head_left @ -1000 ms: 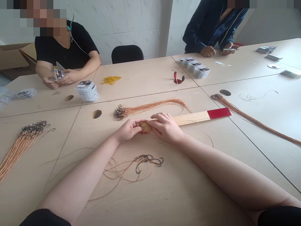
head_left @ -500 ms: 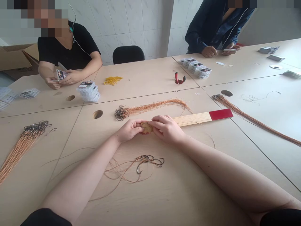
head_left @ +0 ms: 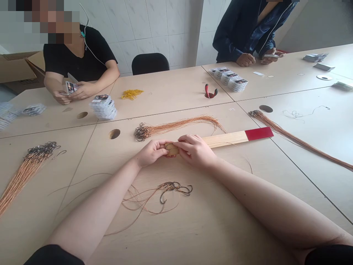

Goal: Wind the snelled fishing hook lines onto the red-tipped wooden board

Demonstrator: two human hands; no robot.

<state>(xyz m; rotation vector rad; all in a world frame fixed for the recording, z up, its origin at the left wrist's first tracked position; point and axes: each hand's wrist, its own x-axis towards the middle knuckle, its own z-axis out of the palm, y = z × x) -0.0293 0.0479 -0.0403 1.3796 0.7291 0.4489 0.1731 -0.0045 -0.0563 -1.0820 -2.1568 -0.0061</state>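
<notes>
A long flat wooden strip (head_left: pixel 226 140) with a red right end lies across the table in front of me. My left hand (head_left: pixel 151 152) grips its left end between thumb and fingers. Over the strip, close beside it, bends my right hand (head_left: pixel 199 151), its fingertips pressed on the wood. A thin line runs out along the strip from under the right hand; what is under these fingers is hidden. Nearer to me lies a loose group of fishing hooks (head_left: pixel 172 187) with tangled brown lines. Behind the strip rests a bundle of hooks (head_left: pixel 142 131) with orange-brown lines (head_left: pixel 182 124).
More hook bundles lie at left (head_left: pixel 41 151) and right (head_left: pixel 256 115). Farther back are stacked clear packets (head_left: pixel 103 106), yellow pieces (head_left: pixel 132 94), red-handled pliers (head_left: pixel 207 90) in a table hole, and more packets (head_left: pixel 234 81). Two people handle small items across the table.
My hands and the strip stay almost still. The person at back right has shifted slightly, the hands changing position a little.
</notes>
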